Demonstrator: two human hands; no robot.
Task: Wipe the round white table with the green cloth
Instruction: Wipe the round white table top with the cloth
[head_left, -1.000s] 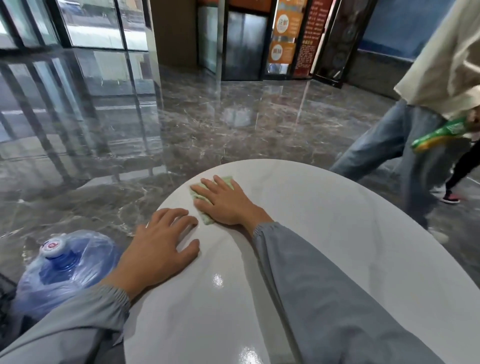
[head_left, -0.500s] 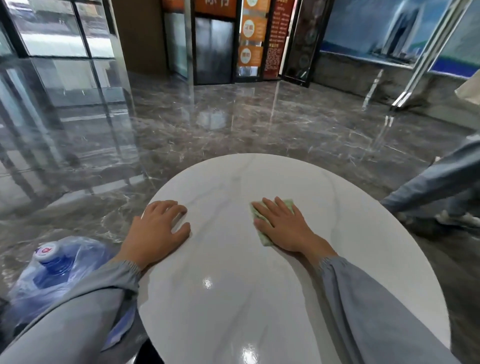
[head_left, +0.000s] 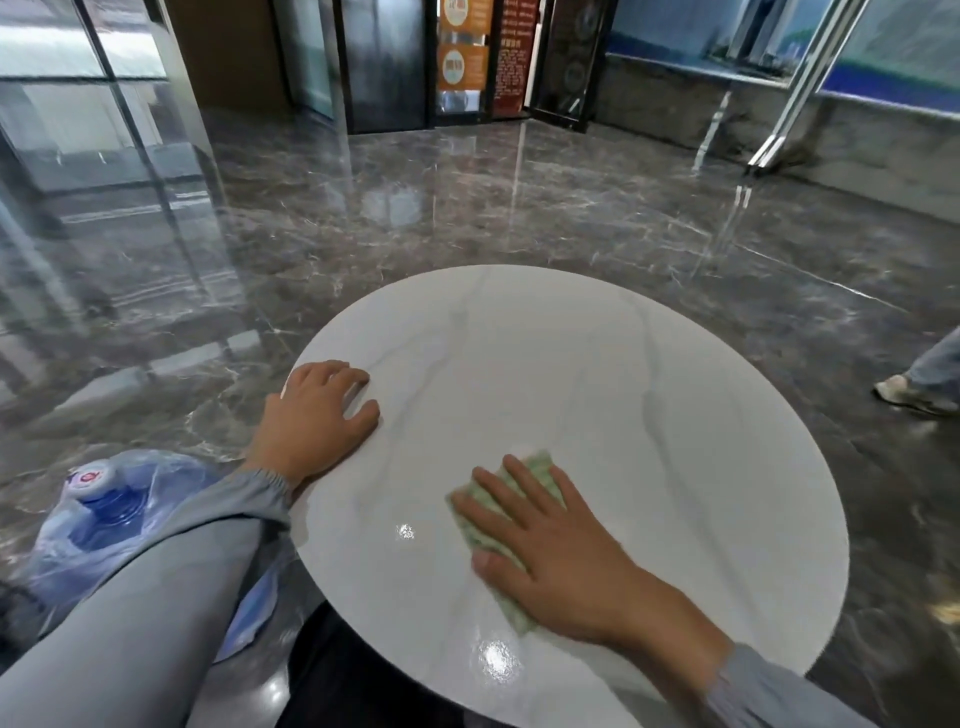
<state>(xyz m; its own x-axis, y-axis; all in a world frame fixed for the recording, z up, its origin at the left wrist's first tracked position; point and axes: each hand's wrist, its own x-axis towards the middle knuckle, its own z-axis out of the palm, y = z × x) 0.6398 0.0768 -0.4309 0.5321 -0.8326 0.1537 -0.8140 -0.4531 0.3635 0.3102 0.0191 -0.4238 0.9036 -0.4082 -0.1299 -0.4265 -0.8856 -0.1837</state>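
left hand (head_left: 317, 415): palm down, fingers loosely curled, thumb out, grey sleeve to wrist | right hand (head_left: 561, 545): flat, palm down, fingers spread, pointing up-left, grey cuff at wrist | hands well apart, both forearms reaching forward

A glossy dark grey marble floor (head_left: 467, 208) with pale veins fills the room and mirrors everything around it. Beyond the floor, dark framed glass doors (head_left: 384, 62) stand beside orange posters (head_left: 460, 52) and a red notice board (head_left: 511, 57). Left of the doors, tall glass panels (head_left: 78, 78) let in daylight. Right of the doors, a blue mural (head_left: 779, 36) runs above a grey stone ledge, crossed by a slanted chrome post (head_left: 795, 88)
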